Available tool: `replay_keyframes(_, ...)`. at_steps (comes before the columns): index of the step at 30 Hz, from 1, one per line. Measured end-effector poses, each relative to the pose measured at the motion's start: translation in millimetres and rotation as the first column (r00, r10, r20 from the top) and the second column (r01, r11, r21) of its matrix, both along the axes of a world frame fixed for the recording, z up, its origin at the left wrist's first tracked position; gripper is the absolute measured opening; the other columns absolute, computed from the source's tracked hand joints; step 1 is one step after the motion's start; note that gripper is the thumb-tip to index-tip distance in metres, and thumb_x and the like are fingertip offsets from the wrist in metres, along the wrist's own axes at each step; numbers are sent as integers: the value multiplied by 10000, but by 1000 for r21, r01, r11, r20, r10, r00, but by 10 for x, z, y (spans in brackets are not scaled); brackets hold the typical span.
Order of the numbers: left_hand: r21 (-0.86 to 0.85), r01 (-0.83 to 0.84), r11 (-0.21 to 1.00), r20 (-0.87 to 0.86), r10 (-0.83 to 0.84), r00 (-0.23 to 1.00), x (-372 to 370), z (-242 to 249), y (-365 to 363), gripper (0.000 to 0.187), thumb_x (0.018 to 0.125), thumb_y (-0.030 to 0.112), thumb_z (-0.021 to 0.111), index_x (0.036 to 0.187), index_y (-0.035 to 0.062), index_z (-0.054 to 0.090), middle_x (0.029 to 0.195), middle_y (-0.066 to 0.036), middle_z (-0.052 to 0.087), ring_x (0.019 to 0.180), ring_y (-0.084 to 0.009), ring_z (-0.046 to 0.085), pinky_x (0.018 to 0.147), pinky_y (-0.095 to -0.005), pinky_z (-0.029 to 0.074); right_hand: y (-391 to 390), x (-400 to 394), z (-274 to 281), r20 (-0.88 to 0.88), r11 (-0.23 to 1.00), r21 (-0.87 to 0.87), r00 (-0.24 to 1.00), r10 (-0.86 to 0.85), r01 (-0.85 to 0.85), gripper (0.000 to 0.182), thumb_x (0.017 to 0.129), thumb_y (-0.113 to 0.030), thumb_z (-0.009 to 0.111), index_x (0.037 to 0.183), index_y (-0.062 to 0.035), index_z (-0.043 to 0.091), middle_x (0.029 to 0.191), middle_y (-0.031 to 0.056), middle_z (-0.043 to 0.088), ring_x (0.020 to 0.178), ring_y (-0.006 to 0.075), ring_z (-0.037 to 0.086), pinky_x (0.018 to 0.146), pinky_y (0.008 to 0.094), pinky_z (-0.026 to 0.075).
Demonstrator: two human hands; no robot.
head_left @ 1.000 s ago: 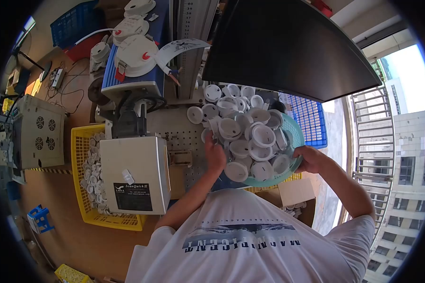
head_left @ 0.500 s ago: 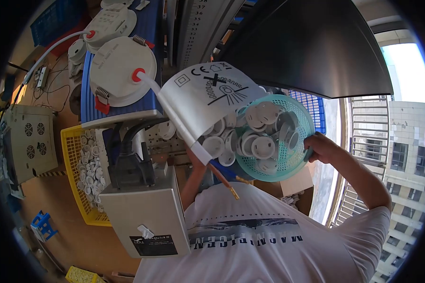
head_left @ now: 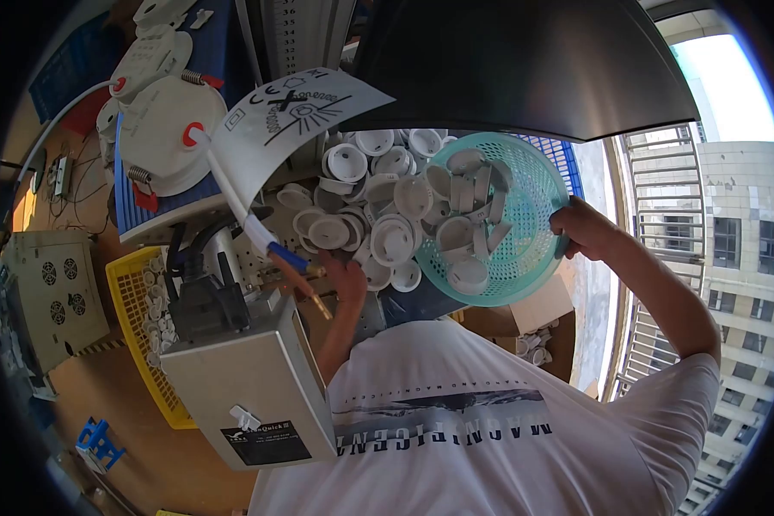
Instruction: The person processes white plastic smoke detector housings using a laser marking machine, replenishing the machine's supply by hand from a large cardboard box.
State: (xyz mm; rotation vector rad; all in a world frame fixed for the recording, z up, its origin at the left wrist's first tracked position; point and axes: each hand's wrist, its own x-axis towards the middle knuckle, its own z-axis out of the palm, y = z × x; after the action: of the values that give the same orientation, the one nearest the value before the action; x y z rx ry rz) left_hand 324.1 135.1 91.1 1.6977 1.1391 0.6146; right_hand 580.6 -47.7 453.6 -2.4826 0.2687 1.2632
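A cluttered workbench stands beside a window with balcony railings and tower blocks outside, and a large black monitor point(head_left: 525, 60) hangs over its far edge. The right hand point(head_left: 586, 229) grips the right rim of a round teal plastic mesh basket point(head_left: 525, 249), fingers curled closed around the edge, tipping it on its side toward the bench. About ten small white round plastic caps point(head_left: 456, 234) cling inside the basket, while a larger heap of white caps point(head_left: 361, 206), perhaps twenty or more, lies on the bench at the basket's mouth. Judging by that, the emptying looks more than half done, with the last caps left to slide out. The left hand point(head_left: 346, 277) rests at the near edge of the heap, fingers loosely spread against the caps; whether it pinches one I cannot tell. One grey metal machine box point(head_left: 249, 387) sits near the bench's left corner, with one yellow plastic crate point(head_left: 133, 297) of more caps beside it.
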Motion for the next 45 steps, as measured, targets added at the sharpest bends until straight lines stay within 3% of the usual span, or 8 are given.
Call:
replay_keyframes(3, -227, 168, 959, 314, -91, 945, 44, 444, 159, 642, 734, 25, 449, 1335, -177, 350, 1383, -346, 378, 1344, -472, 332, 1168, -455, 181, -77, -33, 1, 88, 1000, 1, 996, -30, 30, 371, 735, -23, 499, 1089, 89, 490, 829, 174, 531, 485, 244, 564, 359, 316, 459)
replay_keyframes(6, 93, 177, 980, 175, -191, 966, -77, 64, 112, 511, 753, 12, 438, 1240, -144, 452, 1240, -302, 511, 1206, -452, 456, 1092, -443, 291, -179, 2, 12, 68, 994, -108, 998, 3, 5, 386, 751, -17, 488, 1120, 81, 548, 928, 203, 612, 606, 272, 655, 463, 339, 553)
replay_keyframes(15, 130, 262, 956, 213, -285, 935, -90, 344, 138, 537, 717, 4, 435, 1235, -136, 446, 1240, -306, 490, 1196, -478, 437, 1097, -431, 285, -258, -131, 126, 177, 994, -111, 984, 33, -13, 371, 790, -20, 489, 1136, 80, 581, 911, 190, 649, 567, 237, 662, 428, 307, 544)
replay_keyframes(20, 165, 311, 936, 188, -340, 922, -135, 511, 149, 534, 713, 7, 440, 1232, -118, 462, 1290, -306, 449, 1213, -485, 406, 1098, -473, 273, -324, -106, 119, 276, 989, -139, 958, 85, -48, 563, 843, -13, 484, 1394, 39, 379, 1053, 224, 636, 650, 251, 695, 443, 300, 563)
replay_keyframes(31, 38, 304, 952, 117, -307, 945, -421, 738, 207, 626, 714, -31, 458, 1311, -168, 326, 1371, -325, 355, 1306, -466, 351, 1139, -482, 246, -609, -248, -227, 522, 978, -208, 844, 123, -14, 865, 771, 1, 475, 1548, -31, 95, 1128, 264, 628, 565, 251, 666, 411, 343, 528)
replay_keyframes(36, 81, 369, 926, 54, -374, 926, -586, 764, 244, 633, 726, -10, 437, 1330, -156, 318, 1375, -322, 371, 1319, -448, 361, 1155, -472, 239, -1054, -349, -603, 709, 907, -397, 582, 399, -137, 866, 752, -6, 519, 1529, 17, 138, 1363, 302, 477, 1116, 412, 599, 942, 444, 509)
replay_keyframes(39, 44, 376, 926, 57, -378, 924, -659, 743, 253, 616, 730, -4, 424, 1321, -154, 334, 1360, -318, 392, 1319, -442, 366, 1153, -474, 244, -1099, -505, -567, 712, 975, -218, 678, 181, -33, 862, 750, -14, 538, 1524, 25, 159, 1448, 301, 381, 1313, 444, 417, 1117, 434, 341)
replay_keyframes(45, 40, 398, 917, -15, -397, 918, -798, 901, 233, 574, 746, 1, 413, 1309, -106, 386, 1251, -301, 488, 1204, -427, 477, 1072, -470, 348, -1792, -631, -943, 765, 997, -7, 642, -46, 79, 852, 773, -9, 535, 1518, 57, 126, 1460, 357, 342, 1326, 472, 409, 1089, 423, 381)
